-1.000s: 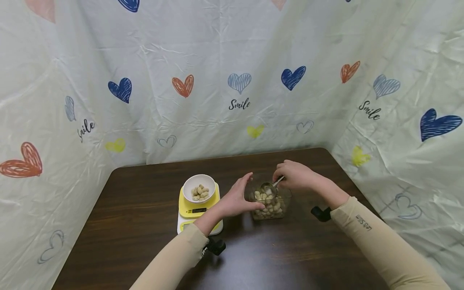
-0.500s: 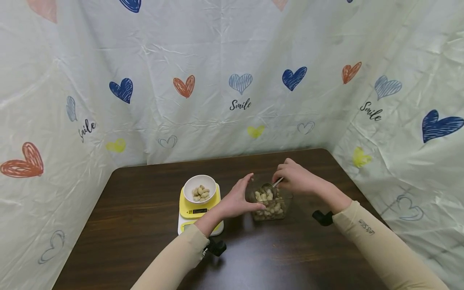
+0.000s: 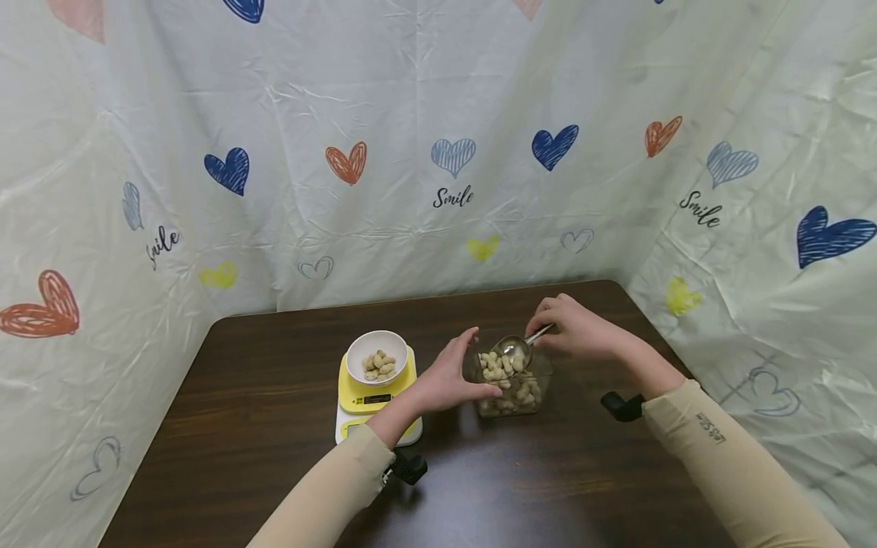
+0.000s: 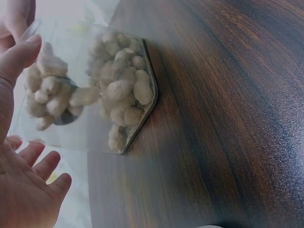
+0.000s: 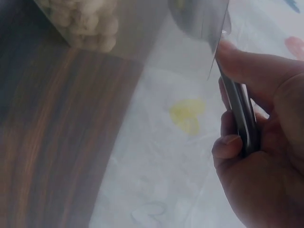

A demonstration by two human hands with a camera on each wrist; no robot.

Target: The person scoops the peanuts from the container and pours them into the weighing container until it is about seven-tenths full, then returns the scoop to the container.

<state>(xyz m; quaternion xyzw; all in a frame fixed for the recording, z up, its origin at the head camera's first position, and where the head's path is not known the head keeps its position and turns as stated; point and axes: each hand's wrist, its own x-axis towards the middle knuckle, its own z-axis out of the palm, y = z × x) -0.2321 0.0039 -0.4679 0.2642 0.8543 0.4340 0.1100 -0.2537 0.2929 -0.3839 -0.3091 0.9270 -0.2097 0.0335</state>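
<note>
My left hand [image 3: 448, 378] holds the left end of a clear container [image 3: 546, 374], thumb on the near side and fingers spread toward the far side. The left wrist view shows its fingers [image 4: 46, 165] apart and lightly bent. Inside are unshelled peanuts [image 3: 524, 394]. My right hand [image 3: 578, 329] grips the handle of a large metal spoon [image 3: 540, 333]. Its bowl sits tilted over the peanuts at the container's top; several peanuts lie at its lower edge. In the right wrist view, fingers and thumb wrap the spoon's handle [image 5: 241, 111].
Left of the container stands a yellow and white kitchen scale [image 3: 352, 394]. On it rests a white bowl [image 3: 354, 352] with several peanuts. The brown table [image 3: 274, 426] meets a white curtain printed with hearts [image 3: 384, 84].
My right hand has drawn the spoon up and to the right, and its bowl shows more plainly above the peanuts. My left hand stays in place at the container.
</note>
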